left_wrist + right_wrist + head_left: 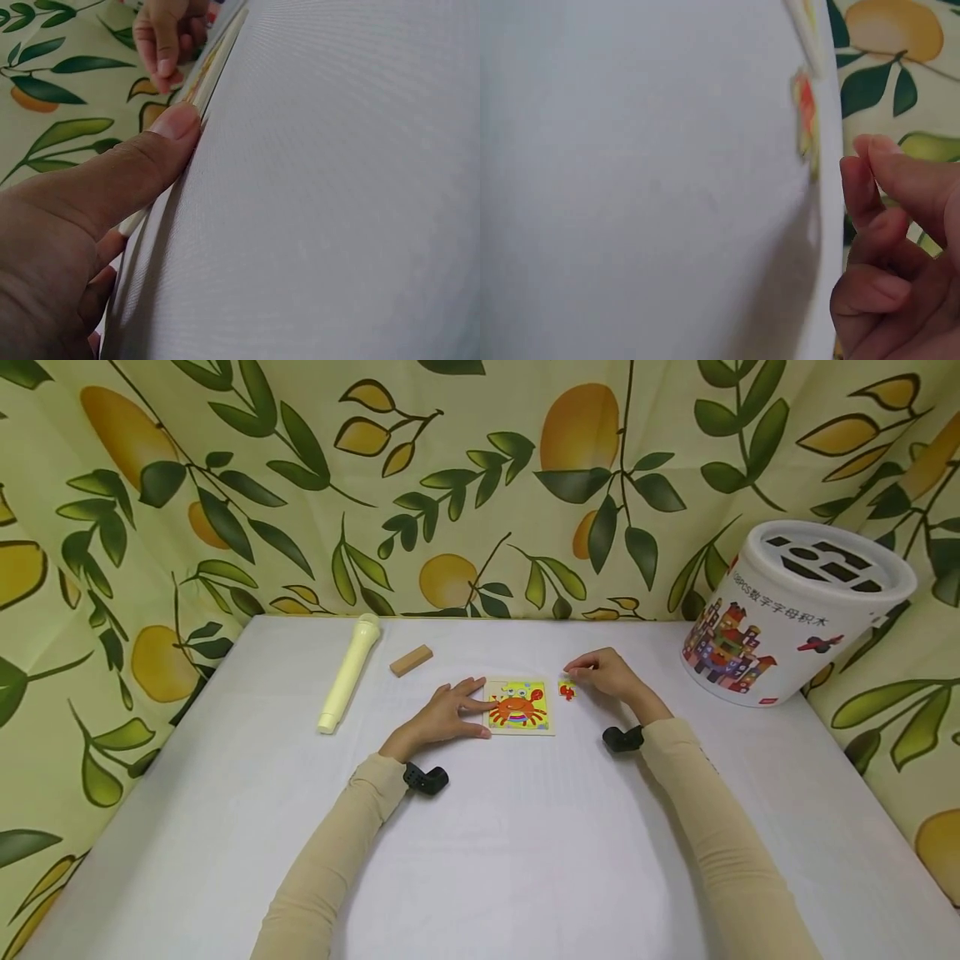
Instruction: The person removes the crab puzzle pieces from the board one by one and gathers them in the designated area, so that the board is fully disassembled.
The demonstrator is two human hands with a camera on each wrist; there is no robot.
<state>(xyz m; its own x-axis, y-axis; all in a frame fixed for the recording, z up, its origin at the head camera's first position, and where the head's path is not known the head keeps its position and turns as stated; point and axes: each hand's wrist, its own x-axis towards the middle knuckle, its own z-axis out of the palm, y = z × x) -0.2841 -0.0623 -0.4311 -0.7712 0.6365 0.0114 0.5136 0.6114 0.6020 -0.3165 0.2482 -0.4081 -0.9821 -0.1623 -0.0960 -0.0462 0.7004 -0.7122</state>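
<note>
A square crab jigsaw puzzle [517,708] lies flat in its pale frame on the white table. My left hand [442,714] rests at its left side with fingers spread; the index fingertip touches the picture. In the left wrist view, the thumb [161,142] presses on the frame's near edge. Just right of the frame lies a loose red-and-yellow puzzle piece [566,691], blurred in the right wrist view. Close behind that piece is my right hand [611,672], its fingers curled. Its thumb and index fingertips [870,146] meet, with nothing visible between them.
A pale yellow stick [348,677] with a rounded head lies left of the puzzle, near a small wooden block [411,661]. At the back right stands a large white bucket [787,618] with a cut-out lid. A leaf-and-fruit patterned curtain [480,485] borders the table.
</note>
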